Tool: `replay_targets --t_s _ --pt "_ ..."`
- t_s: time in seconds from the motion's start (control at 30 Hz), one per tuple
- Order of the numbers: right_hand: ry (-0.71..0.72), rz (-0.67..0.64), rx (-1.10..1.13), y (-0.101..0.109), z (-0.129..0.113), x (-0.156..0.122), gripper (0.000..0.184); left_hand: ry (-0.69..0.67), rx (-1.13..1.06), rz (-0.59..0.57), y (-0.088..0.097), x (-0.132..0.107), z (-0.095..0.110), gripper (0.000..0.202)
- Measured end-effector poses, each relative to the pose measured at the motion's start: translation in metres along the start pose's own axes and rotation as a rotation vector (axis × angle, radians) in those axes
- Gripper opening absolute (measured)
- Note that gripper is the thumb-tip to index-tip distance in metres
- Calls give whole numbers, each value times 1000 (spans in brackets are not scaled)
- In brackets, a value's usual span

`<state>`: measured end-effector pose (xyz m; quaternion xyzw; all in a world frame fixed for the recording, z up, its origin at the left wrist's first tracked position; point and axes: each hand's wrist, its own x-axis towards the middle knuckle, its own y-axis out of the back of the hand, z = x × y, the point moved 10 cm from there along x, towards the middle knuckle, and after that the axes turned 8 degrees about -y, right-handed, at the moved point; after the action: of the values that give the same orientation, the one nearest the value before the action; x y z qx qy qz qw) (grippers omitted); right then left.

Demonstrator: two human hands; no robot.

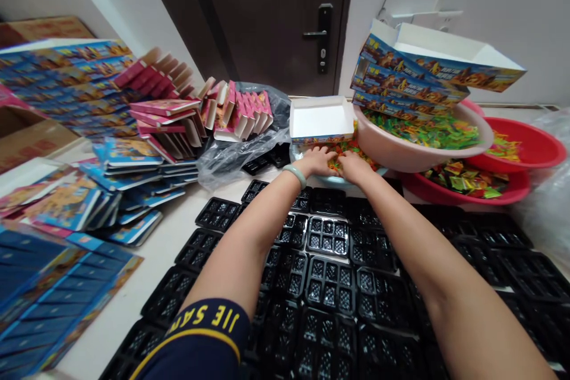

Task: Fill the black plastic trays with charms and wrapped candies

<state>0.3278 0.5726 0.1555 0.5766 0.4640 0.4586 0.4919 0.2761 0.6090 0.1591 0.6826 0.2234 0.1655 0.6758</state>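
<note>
Your left hand [317, 160] and right hand [355, 167] reach, fingers partly bent, into small orange-and-green pieces [346, 146] heaped in a round pale-blue basin [333, 180]; I cannot tell whether either has hold of any. Nearer you, glossy black trays [329, 282] lie in rows, their rectangular pockets textured with cross-hatching.

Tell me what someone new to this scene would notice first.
Probably the many black compartmented trays spread across the floor beneath the arms. Next, the left hand and right hand, reaching at center into small bright pieces in a light blue basin. The blue printed boxes piled at upper right, above a pale pink basin, also stand out.
</note>
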Motion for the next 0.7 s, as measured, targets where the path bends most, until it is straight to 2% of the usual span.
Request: replay_targets --t_s 0.17,0.33,0.43,0.57,0.7 --pt "46 91 26 2 13 -1 29 5 24 128 -2 6 2 59" --pt "70 80 67 -5 14 -3 34 53 -5 136 -8 15 1 61" --pt "81 96 126 -5 16 -5 25 61 -22 156 -6 14 1 57" --pt "-24 252 395 6 41 -5 19 91 -57 203 -3 13 0 60" --pt "-111 341 746 7 63 -5 18 106 -62 162 -8 21 1 67"
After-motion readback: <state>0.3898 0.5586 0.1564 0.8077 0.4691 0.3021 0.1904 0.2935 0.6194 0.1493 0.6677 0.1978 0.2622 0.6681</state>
